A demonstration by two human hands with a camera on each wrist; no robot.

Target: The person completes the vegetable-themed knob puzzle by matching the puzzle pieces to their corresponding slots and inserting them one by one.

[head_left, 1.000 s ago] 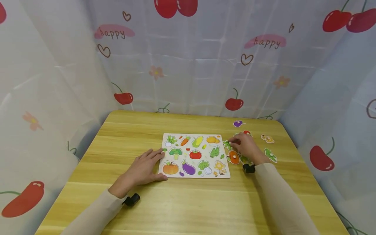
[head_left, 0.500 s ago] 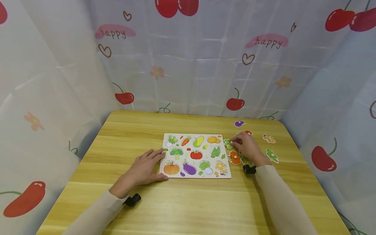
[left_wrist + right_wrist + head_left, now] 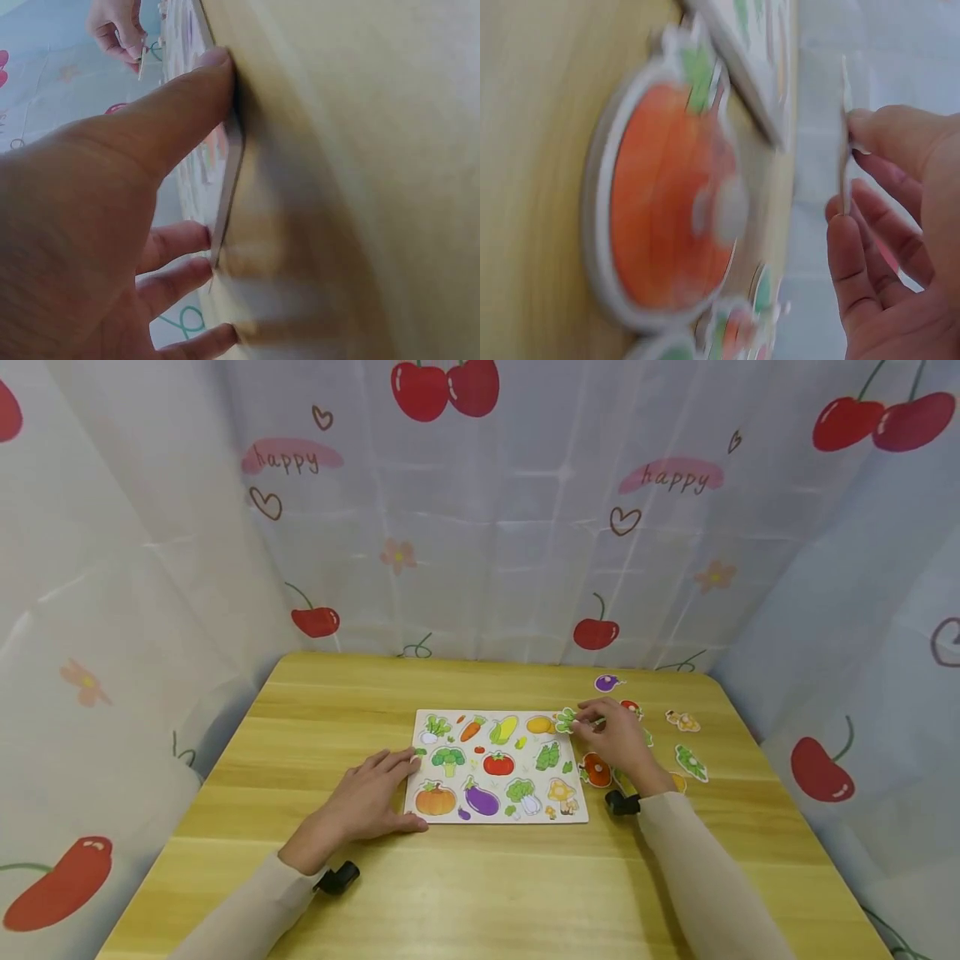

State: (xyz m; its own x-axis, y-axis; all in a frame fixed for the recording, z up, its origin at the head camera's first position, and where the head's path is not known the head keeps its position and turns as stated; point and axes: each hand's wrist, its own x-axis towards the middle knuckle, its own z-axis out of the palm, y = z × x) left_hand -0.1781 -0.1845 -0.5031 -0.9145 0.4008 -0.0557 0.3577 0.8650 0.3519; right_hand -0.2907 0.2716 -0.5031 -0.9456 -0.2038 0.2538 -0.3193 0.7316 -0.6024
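Note:
A vegetable puzzle board [image 3: 525,770] lies flat on the wooden table. My left hand [image 3: 367,800] rests at its left side; in the left wrist view the thumb [image 3: 180,105] lies along the near edge and the other fingers touch the side. Over the far right corner, my right hand [image 3: 617,737] pinches a green leafy puzzle piece [image 3: 565,721] between thumb and fingers. The right wrist view shows that piece edge-on, raised off the table. Below this hand sits a pumpkin piece [image 3: 667,202] with a white knob, just right of the board.
Several loose pieces lie at the right: an eggplant piece [image 3: 606,682], a red piece [image 3: 632,707] partly hidden, a mushroom piece [image 3: 683,721] and a green piece [image 3: 691,763]. A cherry-print curtain [image 3: 480,552] stands behind the table [image 3: 480,893].
My right hand has lifted the green leafy puzzle piece from beside the board and carried it left, over the far right corner. The left hand stays put. The head view has shifted slightly.

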